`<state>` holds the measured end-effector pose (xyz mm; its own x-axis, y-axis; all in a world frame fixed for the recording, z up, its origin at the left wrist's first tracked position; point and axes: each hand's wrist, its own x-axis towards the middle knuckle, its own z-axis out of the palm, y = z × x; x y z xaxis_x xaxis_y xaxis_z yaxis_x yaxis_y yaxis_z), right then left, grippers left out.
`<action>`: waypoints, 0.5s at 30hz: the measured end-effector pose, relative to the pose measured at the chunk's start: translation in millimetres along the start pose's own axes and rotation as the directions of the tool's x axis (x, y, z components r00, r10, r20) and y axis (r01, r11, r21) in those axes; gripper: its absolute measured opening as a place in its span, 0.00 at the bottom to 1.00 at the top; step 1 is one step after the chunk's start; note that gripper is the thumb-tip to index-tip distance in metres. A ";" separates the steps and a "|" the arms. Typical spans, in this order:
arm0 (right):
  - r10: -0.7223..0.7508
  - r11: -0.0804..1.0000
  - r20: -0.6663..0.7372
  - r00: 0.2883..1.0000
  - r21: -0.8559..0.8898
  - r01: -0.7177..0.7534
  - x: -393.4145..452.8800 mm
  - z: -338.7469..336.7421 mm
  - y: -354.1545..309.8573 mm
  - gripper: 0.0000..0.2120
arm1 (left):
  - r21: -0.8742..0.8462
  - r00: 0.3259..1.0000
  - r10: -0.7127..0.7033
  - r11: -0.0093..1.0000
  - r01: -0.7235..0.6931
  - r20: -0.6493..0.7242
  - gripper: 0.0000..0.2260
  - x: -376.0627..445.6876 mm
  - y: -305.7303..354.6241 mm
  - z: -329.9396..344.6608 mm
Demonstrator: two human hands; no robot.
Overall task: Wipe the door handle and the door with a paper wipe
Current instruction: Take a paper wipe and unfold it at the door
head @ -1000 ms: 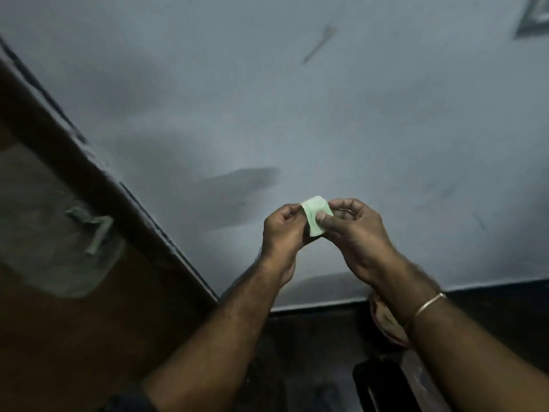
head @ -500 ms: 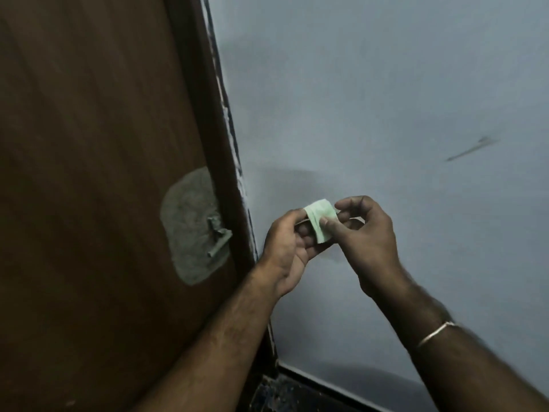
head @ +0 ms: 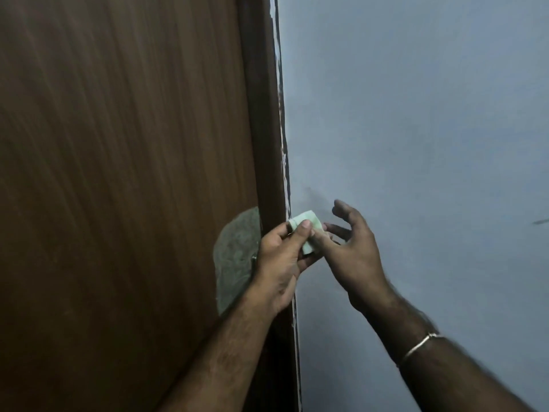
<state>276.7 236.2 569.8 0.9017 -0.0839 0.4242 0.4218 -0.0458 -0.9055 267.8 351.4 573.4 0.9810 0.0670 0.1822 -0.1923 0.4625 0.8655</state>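
Note:
A brown wooden door [head: 118, 173] fills the left half of the view. My left hand [head: 282, 263] pinches a small folded pale green paper wipe [head: 307, 230] between thumb and fingers, in front of the door's right edge. It covers most of the door handle; only a grey worn patch [head: 234, 254] around the handle and a bit of metal show. My right hand [head: 353, 257] is just right of the wipe with fingers spread and relaxed, its thumb touching the wipe's lower edge.
A dark brown door frame [head: 264, 114] runs down beside the door. Right of it is a plain pale blue wall [head: 416, 144] with a dark mark at the far right. A thin bangle [head: 421, 343] is on my right wrist.
The view has swung left, so the door fills more of it. My hands moved toward the handle. The right hand let go of the wipe and spread its fingers; the left keeps it.

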 end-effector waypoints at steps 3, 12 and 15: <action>0.084 0.981 0.094 0.992 0.168 -0.099 5.1 16.6 4.8 0.33 | -0.020 0.999 -0.003 1.000 0.002 -0.040 0.11 13.4 2.6 -13.4; 0.217 0.889 0.248 0.944 0.348 -0.296 11.2 65.0 48.2 0.13 | 0.051 0.981 0.017 0.999 -0.007 -0.192 0.07 28.1 -13.7 -63.4; 0.292 0.835 0.309 0.905 0.378 -0.399 11.2 76.6 68.2 0.12 | 0.104 0.959 0.032 0.995 -0.003 -0.281 0.09 31.0 -25.5 -90.6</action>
<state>322.9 308.3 512.4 0.9688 0.2185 0.1174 0.0287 0.3717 -0.9279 305.5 421.8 514.7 0.9422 0.3274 0.0716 -0.1971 0.3683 0.9086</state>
